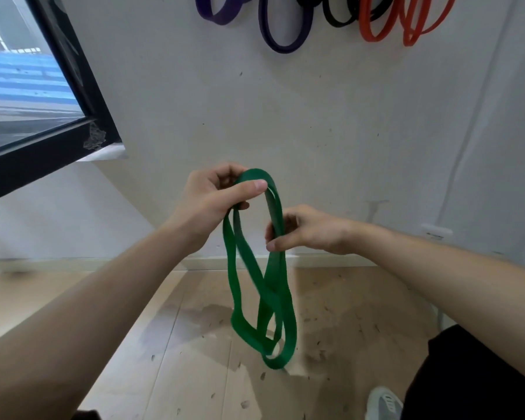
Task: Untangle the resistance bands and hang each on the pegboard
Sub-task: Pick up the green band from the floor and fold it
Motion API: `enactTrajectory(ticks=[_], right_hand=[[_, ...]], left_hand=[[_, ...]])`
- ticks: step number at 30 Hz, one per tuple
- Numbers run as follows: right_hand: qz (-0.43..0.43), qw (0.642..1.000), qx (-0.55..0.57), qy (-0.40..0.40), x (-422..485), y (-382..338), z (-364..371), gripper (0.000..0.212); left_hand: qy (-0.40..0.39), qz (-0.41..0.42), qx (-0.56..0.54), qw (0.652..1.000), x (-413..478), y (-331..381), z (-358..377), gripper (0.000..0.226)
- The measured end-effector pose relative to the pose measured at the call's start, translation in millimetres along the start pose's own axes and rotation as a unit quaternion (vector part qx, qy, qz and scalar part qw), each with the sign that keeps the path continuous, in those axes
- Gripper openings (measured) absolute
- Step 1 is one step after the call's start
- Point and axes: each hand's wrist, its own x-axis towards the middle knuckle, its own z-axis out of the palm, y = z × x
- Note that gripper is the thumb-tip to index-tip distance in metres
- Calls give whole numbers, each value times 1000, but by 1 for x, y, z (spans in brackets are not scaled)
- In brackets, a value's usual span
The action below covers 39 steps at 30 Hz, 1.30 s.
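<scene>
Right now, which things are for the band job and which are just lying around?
For the job: green band, gripped by left hand and pinched by right hand; purple bands, black band, orange bands hanging on the wall.
Just there: window, grey shoe, wall socket.

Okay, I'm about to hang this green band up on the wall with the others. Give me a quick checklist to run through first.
1. Left hand grips the top of the green band: ok.
2. Right hand pinches a strand lower down: ok.
3. Band untangled: not ok, its strands cross and the loops overlap below the hands.
4. Band clear of the others: ok, the purple bands, black band and orange bands hang on the wall, apart from it.
5. Free peg: cannot tell, the pegs lie above the frame's top edge.
</scene>
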Motion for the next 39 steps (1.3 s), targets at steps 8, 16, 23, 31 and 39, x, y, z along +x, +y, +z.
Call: enactTrajectory(ticks=[8,16,23,31,39], right_hand=[[-4,1000,-17,3,3,3,-6,22],[-50,995,4,90,-5,-11,-9,25],[-101,969,37,224,-16,-27,-26,37],[-163,961,13,222,-19,-42,-19,35],[-111,988,-54,96,-17,-35,-12,62]], left_hand=[[85,-6,-42,995,2,-1,-30,13],[89,-29,-14,995,-2,-10,-68,29],[-13,-113,76,991,-9,-33,-81,53],[-97,-109,111,983,-6,-22,-39,47],[-75,-85,58,992,-3,-10,-6,41]])
